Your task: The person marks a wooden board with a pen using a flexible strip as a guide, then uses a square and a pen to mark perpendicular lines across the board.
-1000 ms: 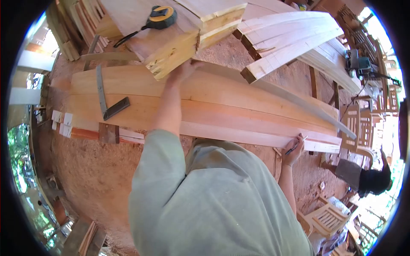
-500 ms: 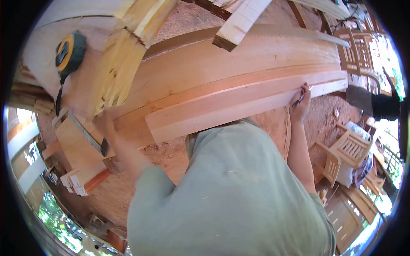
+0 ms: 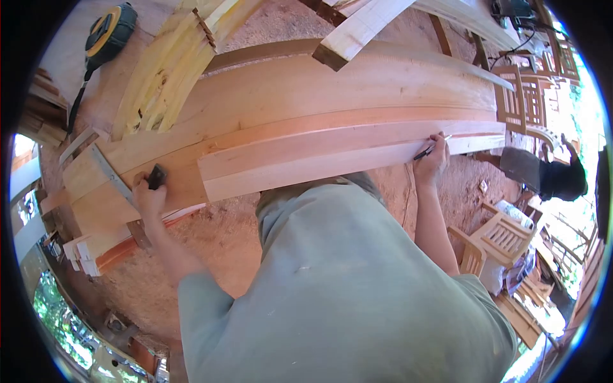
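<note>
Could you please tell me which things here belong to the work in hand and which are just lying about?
Apparently in use:
square, in the left hand
dark pen, in the right hand
pale board, by the right hand

Apparently just lying about:
tape measure
slatted chair
knotty yellow beam

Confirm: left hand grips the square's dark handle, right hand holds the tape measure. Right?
No: the head view shows the right hand holding a slim, dark pen-like tool, not the tape measure. The left hand does grip the square's dark handle.
</note>
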The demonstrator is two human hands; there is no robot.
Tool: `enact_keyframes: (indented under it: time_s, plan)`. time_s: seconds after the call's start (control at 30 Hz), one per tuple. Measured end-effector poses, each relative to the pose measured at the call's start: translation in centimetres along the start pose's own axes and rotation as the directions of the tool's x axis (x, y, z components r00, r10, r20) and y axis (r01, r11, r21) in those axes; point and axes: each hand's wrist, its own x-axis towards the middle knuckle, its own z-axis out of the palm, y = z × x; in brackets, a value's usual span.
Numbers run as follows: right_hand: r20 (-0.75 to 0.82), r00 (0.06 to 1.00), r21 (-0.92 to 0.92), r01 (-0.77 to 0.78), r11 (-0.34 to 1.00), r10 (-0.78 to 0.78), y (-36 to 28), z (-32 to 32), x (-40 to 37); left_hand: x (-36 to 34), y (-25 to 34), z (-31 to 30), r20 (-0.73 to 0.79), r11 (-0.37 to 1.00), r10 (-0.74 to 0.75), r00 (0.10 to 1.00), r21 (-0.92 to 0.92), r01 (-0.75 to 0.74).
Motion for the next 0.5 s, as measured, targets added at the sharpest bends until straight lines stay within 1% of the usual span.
enact_keyframes:
  time_s: [0.03,0.07,0.1,0.13,0.17,0.2,0.23,0.27,0.3,0.33,0.37,0.4,0.43,0.47,0.5]
  plan:
    - [0.095,0.995,-0.065,0.03,0.997,-0.024,-0.4,-0.7,0.9,-0.5,0.2,0.3,-0.022,0.993,0.11,0.994,-0.045,-0.111]
    - [0.095,0.995,-0.038,0.042,0.998,-0.039,-0.8,-1.4,1.9,-1.5,0.7,0.3,-0.041,0.995,0.089,0.995,-0.034,-0.091]
    - [0.152,0.988,0.073,-0.038,0.997,0.026,-1.1,-2.1,3.0,-2.5,1.5,0.4,-0.108,0.97,0.088,0.99,-0.216,-0.11]
    - [0.215,0.973,0.18,-0.124,0.976,0.084,-1.1,-2.1,4.1,-2.9,2.1,0.6,-0.183,0.911,0.081,0.98,-0.384,-0.147]
    - [0.147,0.989,0.323,-0.062,0.944,0.015,-0.7,-1.6,4.9,-2.9,2.0,1.3,-0.205,0.921,0.063,0.977,-0.364,-0.136]
    - [0.147,0.988,0.472,-0.106,0.875,0.041,-1.3,-1.4,5.7,-2.9,1.8,2.3,-0.239,0.88,0.039,0.97,-0.451,-0.146]
    - [0.193,0.981,0.542,-0.13,0.83,0.028,-2.4,-1.9,6.5,-2.8,1.8,2.8,-0.267,0.83,0.014,0.964,-0.534,-0.16]
    - [0.234,0.972,0.606,-0.152,0.781,0.008,-3.3,-2.2,7.0,-2.5,2.6,2.9,-0.261,0.857,-0.003,0.965,-0.498,-0.132]
    - [0.24,0.971,0.626,-0.147,0.766,-0.01,-3.3,-1.8,6.8,-2.8,3.7,2.8,-0.252,0.881,-0.021,0.967,-0.463,-0.102]
    - [0.292,0.955,0.7,-0.177,0.691,-0.051,-3.0,-1.2,6.7,-3.4,4.5,2.4,-0.273,0.887,-0.036,0.961,-0.452,-0.095]
    - [0.329,0.939,0.768,-0.204,0.608,-0.101,-3.3,-0.6,7.3,-3.5,5.4,1.9,-0.325,0.877,-0.032,0.945,-0.462,-0.129]
    - [0.32,0.94,0.785,-0.196,0.588,-0.114,-3.5,-0.5,7.3,-3.7,6.2,1.2,-0.37,0.869,-0.023,0.929,-0.467,-0.165]
    - [0.363,0.921,0.83,-0.248,0.499,-0.145,-3.7,-0.7,7.0,-3.7,5.8,1.2,-0.461,0.877,0.047,0.886,-0.405,-0.258]
    - [0.407,0.895,0.857,-0.307,0.413,-0.181,-3.4,-1.0,6.6,-4.9,7.7,-0.6,-0.467,0.883,0.041,0.883,-0.397,-0.251]
    - [0.431,0.87,0.863,-0.32,0.391,-0.24,-2.6,-1.1,6.5,-6.5,9.8,-2.1,-0.344,0.791,-0.141,0.928,-0.602,-0.103]
